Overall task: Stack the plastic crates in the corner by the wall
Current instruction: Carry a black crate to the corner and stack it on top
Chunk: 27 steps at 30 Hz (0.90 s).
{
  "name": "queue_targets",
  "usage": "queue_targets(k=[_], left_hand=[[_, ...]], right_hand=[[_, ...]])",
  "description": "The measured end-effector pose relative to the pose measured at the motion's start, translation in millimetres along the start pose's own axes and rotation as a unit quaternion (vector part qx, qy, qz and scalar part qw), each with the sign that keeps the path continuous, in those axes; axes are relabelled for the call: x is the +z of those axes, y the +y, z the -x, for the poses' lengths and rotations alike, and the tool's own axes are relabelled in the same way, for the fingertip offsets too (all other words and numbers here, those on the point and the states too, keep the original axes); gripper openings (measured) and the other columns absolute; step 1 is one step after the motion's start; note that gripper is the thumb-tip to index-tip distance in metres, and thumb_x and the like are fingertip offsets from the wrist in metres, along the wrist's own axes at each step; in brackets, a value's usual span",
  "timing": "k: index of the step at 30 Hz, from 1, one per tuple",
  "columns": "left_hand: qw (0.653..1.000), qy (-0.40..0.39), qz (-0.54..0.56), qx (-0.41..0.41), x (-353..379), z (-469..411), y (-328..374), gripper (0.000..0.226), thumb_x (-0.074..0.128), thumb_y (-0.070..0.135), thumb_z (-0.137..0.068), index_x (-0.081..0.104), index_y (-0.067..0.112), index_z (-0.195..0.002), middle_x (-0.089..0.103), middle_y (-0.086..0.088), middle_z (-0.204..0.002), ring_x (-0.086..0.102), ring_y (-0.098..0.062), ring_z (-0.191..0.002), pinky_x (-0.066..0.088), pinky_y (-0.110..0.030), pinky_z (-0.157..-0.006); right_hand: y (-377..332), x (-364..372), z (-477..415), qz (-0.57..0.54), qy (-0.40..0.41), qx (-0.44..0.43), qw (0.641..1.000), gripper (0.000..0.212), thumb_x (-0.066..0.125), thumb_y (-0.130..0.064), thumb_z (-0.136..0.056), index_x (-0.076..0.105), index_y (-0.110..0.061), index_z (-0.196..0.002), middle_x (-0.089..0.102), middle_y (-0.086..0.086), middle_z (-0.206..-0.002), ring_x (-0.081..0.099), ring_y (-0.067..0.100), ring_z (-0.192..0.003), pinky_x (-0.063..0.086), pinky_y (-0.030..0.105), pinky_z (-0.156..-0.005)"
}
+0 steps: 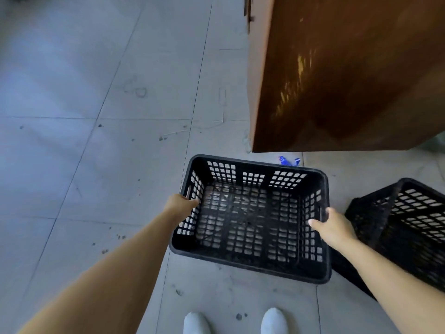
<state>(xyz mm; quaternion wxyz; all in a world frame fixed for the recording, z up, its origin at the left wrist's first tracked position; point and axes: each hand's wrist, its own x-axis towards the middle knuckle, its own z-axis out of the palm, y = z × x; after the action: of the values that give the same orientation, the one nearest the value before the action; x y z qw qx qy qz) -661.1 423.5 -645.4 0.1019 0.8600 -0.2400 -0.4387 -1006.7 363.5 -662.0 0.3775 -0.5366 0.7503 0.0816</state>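
A black plastic crate [250,263] with perforated walls and floor is in front of me, open side up and empty, above the tiled floor. My left hand [179,203] grips its left short wall at the handle slot. My right hand [331,226] grips its right short wall, thumb inside. A second black crate [409,227] lies tilted on the floor at the right, just beyond my right forearm, partly cut off by the frame edge.
A tall brown wooden cabinet [337,75] stands just beyond the crate at the upper right. A small blue scrap [287,161] lies on the floor at its base. Grey floor tiles [96,141] stretch to the left. My two white shoes [236,321] show at the bottom.
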Motion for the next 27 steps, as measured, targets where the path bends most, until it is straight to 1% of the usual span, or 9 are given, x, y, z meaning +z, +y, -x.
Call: queue_targets(k=[2,4,6,8,11,14,17,21,27], left_hand=[[1.000,0.015,0.006,-0.016,11.0,-21.0,-11.0,0.035,0.061,0.024,-0.088,0.040,0.016,-0.061,0.044,-0.004,-0.066,0.039,-0.017,-0.056,0.032,-0.026,-0.053],[0.999,0.026,0.013,-0.025,19.8,-38.1,-17.9,0.021,0.060,0.025,-0.089,0.053,0.007,-0.082,0.053,-0.012,-0.084,0.050,-0.023,-0.072,0.041,-0.030,-0.067],[0.998,0.045,0.003,-0.035,27.2,-61.9,-28.5,0.049,0.060,0.027,-0.089,0.044,-0.001,-0.126,0.052,-0.021,-0.118,0.053,-0.033,-0.105,0.044,-0.036,-0.090],[0.997,0.070,-0.013,-0.043,33.9,-83.1,-35.7,0.064,0.059,0.028,-0.089,0.032,-0.002,-0.138,0.049,-0.023,-0.126,0.051,-0.037,-0.113,0.043,-0.041,-0.098],[0.998,0.059,0.023,-0.031,42.8,-115.1,-47.1,0.046,0.058,0.023,-0.090,0.049,-0.008,-0.122,0.056,-0.018,-0.090,0.056,-0.034,-0.091,0.047,-0.041,-0.085],[0.995,0.045,0.091,-0.018,47.5,-141.5,-56.8,0.039,0.055,0.026,-0.092,0.054,-0.006,-0.113,0.057,-0.019,-0.095,0.058,-0.034,-0.084,0.051,-0.043,-0.079],[0.982,-0.013,0.183,-0.048,47.9,-158.8,-62.2,0.036,0.046,0.040,-0.095,0.052,0.005,-0.101,0.053,-0.012,-0.079,0.052,-0.026,-0.063,0.040,-0.028,-0.052],[0.972,-0.027,0.219,-0.080,41.7,-154.4,-62.7,0.052,0.035,0.055,-0.093,0.049,0.008,-0.075,0.045,-0.009,-0.064,0.043,-0.022,-0.053,0.034,-0.025,-0.050],[0.966,-0.033,0.231,-0.114,-8.8,-95.2,-50.3,0.056,0.031,0.055,-0.094,0.047,0.008,-0.069,0.043,-0.008,-0.062,0.042,-0.022,-0.053,0.034,-0.026,-0.050]], right_hand=[[16.7,18.0,-23.8,-0.025,0.027,0.028,0.999,0.072,0.062,-0.036,-0.087,0.029,-0.007,-0.145,0.041,0.016,-0.145,0.046,0.036,-0.126,0.045,0.044,-0.097],[28.1,31.5,-43.3,-0.042,0.045,0.052,0.997,0.079,0.061,-0.037,-0.087,0.020,-0.006,-0.148,0.030,0.016,-0.152,0.036,0.037,-0.134,0.039,0.046,-0.105],[37.3,41.5,-61.2,-0.069,0.043,0.072,0.994,0.079,0.059,-0.039,-0.088,0.019,-0.007,-0.149,0.028,0.014,-0.153,0.033,0.037,-0.136,0.036,0.046,-0.108],[45.6,48.7,-76.0,-0.144,0.037,0.090,0.985,0.066,0.058,-0.039,-0.089,0.034,-0.011,-0.143,0.041,0.013,-0.146,0.045,0.035,-0.127,0.041,0.044,-0.103],[53.9,54.1,-91.3,-0.268,0.028,0.124,0.955,0.054,0.057,-0.036,-0.091,0.043,-0.012,-0.137,0.052,0.011,-0.137,0.054,0.030,-0.117,0.043,0.037,-0.092],[63.5,60.2,-107.4,-0.373,0.006,0.140,0.917,0.040,0.054,-0.039,-0.092,0.056,-0.011,-0.121,0.061,0.007,-0.122,0.065,0.022,-0.087,0.048,0.034,-0.077],[63.8,62.9,-116.0,-0.443,0.017,0.155,0.883,0.038,0.051,-0.041,-0.093,0.060,-0.009,-0.110,0.065,0.003,-0.092,0.063,0.018,-0.070,0.049,0.029,-0.062],[53.8,54.4,-110.4,-0.460,0.038,0.161,0.873,0.039,0.042,-0.043,-0.096,0.061,-0.010,-0.093,0.061,0.002,-0.076,0.055,0.016,-0.059,0.041,0.028,-0.053],[24.6,9.2,-55.2,-0.455,0.049,0.160,0.875,0.038,0.042,-0.042,-0.097,0.058,-0.012,-0.080,0.059,0.003,-0.072,0.055,0.017,-0.058,0.041,0.028,-0.052]])
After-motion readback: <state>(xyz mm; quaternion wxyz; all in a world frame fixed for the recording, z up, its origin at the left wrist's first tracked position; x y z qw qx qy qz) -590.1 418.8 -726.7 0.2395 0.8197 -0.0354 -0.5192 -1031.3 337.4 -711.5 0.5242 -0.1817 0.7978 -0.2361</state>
